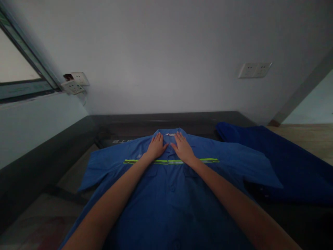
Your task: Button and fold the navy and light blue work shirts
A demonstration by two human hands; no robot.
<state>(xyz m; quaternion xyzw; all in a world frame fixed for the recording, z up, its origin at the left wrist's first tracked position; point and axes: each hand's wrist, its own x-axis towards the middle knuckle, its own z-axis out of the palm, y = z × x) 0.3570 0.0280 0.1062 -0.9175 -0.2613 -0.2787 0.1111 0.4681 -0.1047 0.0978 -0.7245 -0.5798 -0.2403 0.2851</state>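
Observation:
A blue short-sleeved work shirt [171,198] lies spread front side up, its collar at the far end and both sleeves out to the sides. Across its chest runs a yellow-green and silver reflective stripe. My left hand [156,147] rests flat on the left side of the collar, fingers pointing away from me. On the collar's right side lies my right hand [182,148], also flat with its thumb out. Between the two thumbs the buttoned placket shows. Neither hand grips the cloth.
The shirt lies on a dark table [78,163] against a pale wall. A darker blue folded cloth [293,163] sits at the right, partly under the right sleeve. Wall sockets [255,70] are at the right, and a power adapter [73,86] is plugged in at the left.

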